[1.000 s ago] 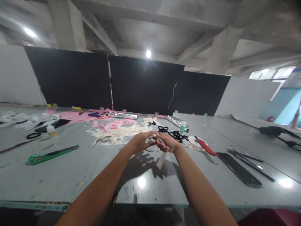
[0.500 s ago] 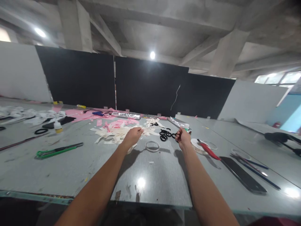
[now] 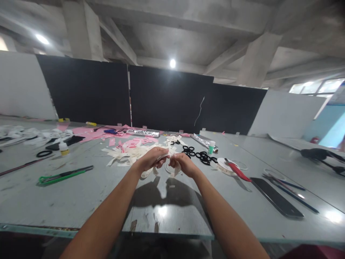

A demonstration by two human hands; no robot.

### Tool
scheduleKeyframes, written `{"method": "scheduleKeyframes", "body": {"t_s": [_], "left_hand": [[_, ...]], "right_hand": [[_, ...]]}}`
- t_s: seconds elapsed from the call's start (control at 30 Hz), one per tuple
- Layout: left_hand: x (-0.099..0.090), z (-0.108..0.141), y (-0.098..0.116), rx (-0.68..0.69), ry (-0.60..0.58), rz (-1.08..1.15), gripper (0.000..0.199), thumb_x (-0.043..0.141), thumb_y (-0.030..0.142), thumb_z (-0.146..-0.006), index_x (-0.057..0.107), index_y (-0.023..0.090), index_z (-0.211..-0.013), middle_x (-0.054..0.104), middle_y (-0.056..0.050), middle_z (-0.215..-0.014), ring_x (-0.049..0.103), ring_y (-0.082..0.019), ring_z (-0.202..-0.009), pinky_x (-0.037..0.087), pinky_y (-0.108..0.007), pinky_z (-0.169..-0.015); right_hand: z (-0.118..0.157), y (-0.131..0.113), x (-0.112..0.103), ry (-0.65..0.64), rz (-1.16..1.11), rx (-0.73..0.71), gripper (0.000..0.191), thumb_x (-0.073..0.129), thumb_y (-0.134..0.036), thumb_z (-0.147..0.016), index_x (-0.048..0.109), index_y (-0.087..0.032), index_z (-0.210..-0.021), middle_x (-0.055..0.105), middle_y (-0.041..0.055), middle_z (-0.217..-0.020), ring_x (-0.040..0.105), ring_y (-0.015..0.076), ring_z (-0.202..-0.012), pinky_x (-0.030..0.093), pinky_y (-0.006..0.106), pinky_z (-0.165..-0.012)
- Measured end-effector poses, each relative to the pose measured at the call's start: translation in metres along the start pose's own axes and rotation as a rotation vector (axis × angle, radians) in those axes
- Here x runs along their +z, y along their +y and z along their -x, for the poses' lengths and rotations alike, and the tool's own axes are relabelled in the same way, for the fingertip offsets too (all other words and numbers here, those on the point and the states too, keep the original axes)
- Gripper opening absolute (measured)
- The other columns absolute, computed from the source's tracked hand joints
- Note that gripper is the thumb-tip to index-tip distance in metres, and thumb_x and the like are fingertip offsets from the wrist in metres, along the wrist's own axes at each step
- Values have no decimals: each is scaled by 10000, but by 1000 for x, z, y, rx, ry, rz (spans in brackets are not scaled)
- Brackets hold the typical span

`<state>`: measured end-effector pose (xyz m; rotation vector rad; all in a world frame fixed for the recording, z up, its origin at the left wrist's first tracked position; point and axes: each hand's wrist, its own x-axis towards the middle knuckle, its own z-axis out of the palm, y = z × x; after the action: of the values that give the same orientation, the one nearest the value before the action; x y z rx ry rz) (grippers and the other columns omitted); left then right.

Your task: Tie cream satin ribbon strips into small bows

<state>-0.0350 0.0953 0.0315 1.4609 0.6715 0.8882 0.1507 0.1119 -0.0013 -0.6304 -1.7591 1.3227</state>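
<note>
My left hand [image 3: 153, 158] is closed on a cream paper strip [image 3: 163, 156] above the middle of the table. Close beside it, my right hand [image 3: 184, 163] pinches the strip's other part, and pale pieces hang below the fingers. Under my hands a white ring [image 3: 170, 167] lies on the tabletop, partly hidden. Behind them spreads a heap of cream strips [image 3: 129, 154]. Black rings [image 3: 204, 157] lie to the right of my hands, near a white roll of tape [image 3: 225, 167].
A green cutter [image 3: 63, 175] and a small glue bottle [image 3: 64, 148] lie left. On the right are a red-handled tool [image 3: 239, 171], a black phone [image 3: 276, 198] and tweezers [image 3: 293, 194]. Pink scraps [image 3: 88, 132] and foil pieces line the back, before dark panels [image 3: 169, 99].
My right hand has moved left from beside the black rings and now meets my left hand. The cream strip shows between them, and the green-labelled container is uncovered.
</note>
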Motion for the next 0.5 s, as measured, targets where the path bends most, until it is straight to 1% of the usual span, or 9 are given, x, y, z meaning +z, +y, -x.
{"method": "scheduleKeyframes", "body": {"t_s": [0.07,0.13,0.2,0.3,0.33,0.4,0.47,0.5], "left_hand": [[-3,-1,-1,-10,28,36,371,595,489,-791,576,149,-644,418,33,-408,269,-47,-317,186,-205,-354],[-6,-1,-2,-27,17,66,355,610,478,-783,583,144,-666,414,41,-409,257,-41,-315,182,-198,-350],[-7,-1,-4,-63,-8,94,329,623,455,-780,595,140,-689,435,38,-431,285,-44,-333,220,-192,-361],[-6,-3,-8,-121,2,81,320,637,440,-773,599,134,-685,513,-1,-510,404,-72,-408,318,-202,-402],[-6,-4,-10,-133,18,76,324,644,439,-768,593,133,-676,529,-11,-534,438,-82,-435,341,-206,-415],[-5,-8,-14,-127,57,113,322,656,434,-759,576,135,-671,538,-12,-562,464,-87,-459,359,-206,-425],[-5,-13,-18,-80,110,239,288,657,408,-766,571,139,-706,557,-10,-612,482,-84,-478,370,-200,-433],[-6,-15,-19,-47,149,317,257,649,385,-776,577,142,-734,579,-15,-655,502,-85,-498,385,-200,-445]], "right_hand": [[3,-5,-3,-9,-141,-56,457,637,-552,-730,556,-159,-513,513,9,-556,508,143,-610,438,322,-748],[6,-10,-5,-19,-304,-103,424,651,-522,-738,555,-164,-532,518,12,-591,522,148,-639,455,341,-767],[7,-15,-5,2,-427,-112,361,635,-499,-761,590,-170,-618,561,29,-694,540,159,-708,477,349,-767],[6,-17,-2,84,-525,-84,264,592,-452,-797,623,-190,-804,596,38,-860,550,169,-824,505,336,-753],[5,-16,-2,111,-541,-69,246,579,-436,-805,619,-196,-837,595,33,-871,550,163,-820,513,315,-716],[4,-13,-2,168,-566,-41,228,566,-427,-813,595,-201,-806,590,21,-824,541,142,-732,491,247,-566],[2,-11,-3,239,-579,-35,248,571,-436,-812,555,-202,-731,567,5,-742,496,115,-609,401,193,-428],[2,-10,-3,278,-576,-44,261,575,-440,-811,537,-203,-707,552,-3,-714,464,103,-561,358,180,-391]]}}
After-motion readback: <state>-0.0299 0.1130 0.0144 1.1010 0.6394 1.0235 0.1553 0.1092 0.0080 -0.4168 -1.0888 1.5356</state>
